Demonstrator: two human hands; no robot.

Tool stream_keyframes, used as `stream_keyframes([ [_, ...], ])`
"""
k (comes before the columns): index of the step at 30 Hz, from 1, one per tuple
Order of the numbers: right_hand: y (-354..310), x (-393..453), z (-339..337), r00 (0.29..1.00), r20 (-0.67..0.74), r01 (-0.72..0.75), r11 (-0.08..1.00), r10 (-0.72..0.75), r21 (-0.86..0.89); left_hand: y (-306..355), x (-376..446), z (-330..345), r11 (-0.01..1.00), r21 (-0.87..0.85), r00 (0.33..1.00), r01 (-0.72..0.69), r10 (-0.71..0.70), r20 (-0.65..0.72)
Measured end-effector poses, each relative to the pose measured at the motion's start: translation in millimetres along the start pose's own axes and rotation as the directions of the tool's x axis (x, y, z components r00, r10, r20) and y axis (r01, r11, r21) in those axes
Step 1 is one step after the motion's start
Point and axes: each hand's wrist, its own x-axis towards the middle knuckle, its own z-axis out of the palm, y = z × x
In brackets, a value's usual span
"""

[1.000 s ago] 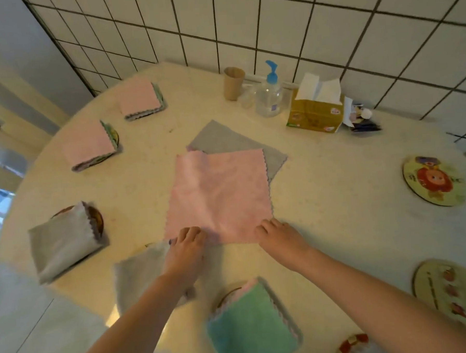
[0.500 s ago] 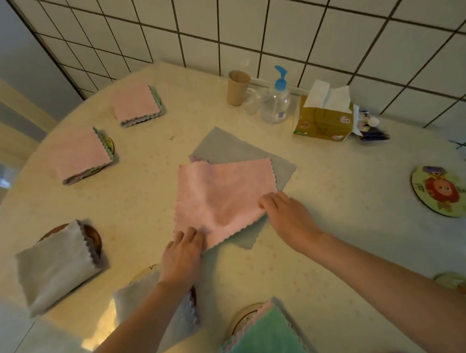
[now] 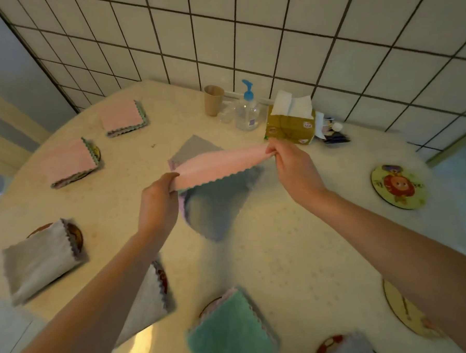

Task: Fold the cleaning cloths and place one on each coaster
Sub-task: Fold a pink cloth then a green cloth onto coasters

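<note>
The pink scallop-edged microfibre cloth (image 3: 220,163) is pinched at both ends: the left hand (image 3: 157,204) has thumb and fingers closed on its near-left corner, the right hand (image 3: 293,162) is pinching the far-right corner. The cloth is held up off the table, stretched fairly taut between the two grips, so its long axis runs from near-left up to far-right, roughly diagonal to the table's near edge. The scalloped free edge faces the person, and the far part seems to still trail down toward the table, though that bit can't be made out for sure.

Directly below it a grey cloth (image 3: 217,204) is lying flat and unfolded around the middle of the round cream speckled table (image 3: 297,240). So the fold probably gets laid down right there, or on the bare patch nearer the right arm.

Both hands look about equally placed for the fold; for setting the cloth down after, the right hand is nearer to what's needed, since the yellow cartoon coaster (image 3: 398,186) by the right edge is bare, and another bare coaster (image 3: 403,310) is partly hidden under the right forearm at the near-right edge.

Folded cloths are already parked on coasters along the left and near edges. At the far edge, against the white tiled wall (image 3: 300,38), there's a paper cup (image 3: 213,99), a pump bottle (image 3: 247,110) and a tissue box (image 3: 291,122), all well clear.
</note>
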Motion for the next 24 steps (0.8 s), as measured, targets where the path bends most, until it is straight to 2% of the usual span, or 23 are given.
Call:
stream_keyframes([
  [3,28.0,-38.5,-42.7,0.999,-0.028,0.046,0.998,-0.047,-0.033,30.4,-29.0,16.0,0.981,0.072,0.984,-0.180,0.180,-0.004],
  [6,64.9,-96.3,-77.6,1.000,0.029,-0.009,0.999,0.010,-0.033,52.3,-73.2,48.0,0.932,0.097,0.937,-0.349,0.346,0.045],
  [10,115.7,-204.9,-107.2,0.967,0.153,-0.207,0.978,0.205,0.000,72.2,-148.5,106.8,0.903,0.094,0.889,-0.418,0.387,0.244],
  [13,147.9,-279.2,-105.0,0.943,0.185,-0.271,0.961,0.277,-0.057,78.9,-199.5,145.0,0.862,0.136,0.822,-0.488,0.402,0.403],
  [15,162.7,-319.0,-101.7,0.909,0.279,-0.294,0.951,0.309,-0.093,76.8,-225.4,161.6,0.821,0.180,0.771,-0.542,0.399,0.496],
  [17,174.0,-349.0,-97.9,0.880,0.370,-0.268,0.955,0.298,-0.130,72.8,-244.9,168.5,0.828,0.165,0.742,-0.536,0.369,0.560],
  [19,178.8,-367.0,-96.8,0.857,0.404,-0.287,0.947,0.320,-0.142,69.9,-258.5,169.2,0.871,0.128,0.743,-0.474,0.317,0.590],
  [22,180.4,-370.7,-96.8,0.861,0.370,-0.317,0.937,0.350,-0.148,69.6,-265.5,164.7,0.918,0.115,0.782,-0.379,0.251,0.571],
  [24,181.1,-365.2,-98.4,0.889,0.289,-0.337,0.935,0.355,-0.112,71.7,-261.8,160.2,0.959,0.079,0.820,-0.273,0.189,0.540],
])
